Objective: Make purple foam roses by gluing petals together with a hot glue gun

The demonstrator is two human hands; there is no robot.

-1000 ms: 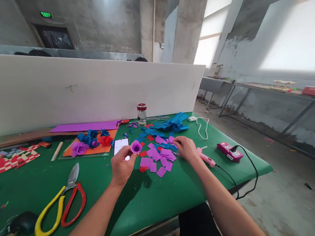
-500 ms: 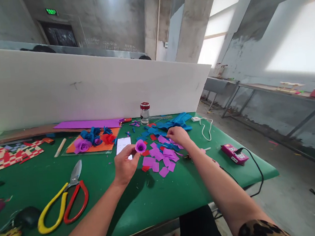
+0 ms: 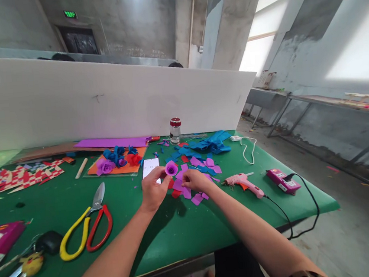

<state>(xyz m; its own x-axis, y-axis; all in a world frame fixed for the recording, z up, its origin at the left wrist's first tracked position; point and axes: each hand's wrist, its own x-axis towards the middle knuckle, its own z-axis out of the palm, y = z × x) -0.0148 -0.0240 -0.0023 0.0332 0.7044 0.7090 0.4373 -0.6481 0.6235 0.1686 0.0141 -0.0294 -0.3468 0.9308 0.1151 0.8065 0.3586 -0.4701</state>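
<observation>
My left hand (image 3: 153, 189) is closed around the base of a small purple paper rose (image 3: 171, 168), held upright just above the green table (image 3: 168, 240). My right hand (image 3: 193, 180) is pinched close beside the rose, its fingertips on a purple paper piece (image 3: 187, 192) over the scattered purple squares (image 3: 198, 198). Blue and red paper scraps (image 3: 189, 155) lie just behind both hands. A white phone (image 3: 150, 165) lies flat behind my left hand.
Yellow-and-red scissors (image 3: 85, 228) lie at front left. A pink glue gun (image 3: 244, 181) and pink charger (image 3: 281, 180) with black cable sit right. Finished paper roses (image 3: 117, 159) rest on an orange sheet; a glass jar (image 3: 175, 130) stands by the white partition (image 3: 102, 103).
My right hand came back from the far paper pile to beside the rose, holding a purple piece. The glue gun is now uncovered. The view shifted slightly right.
</observation>
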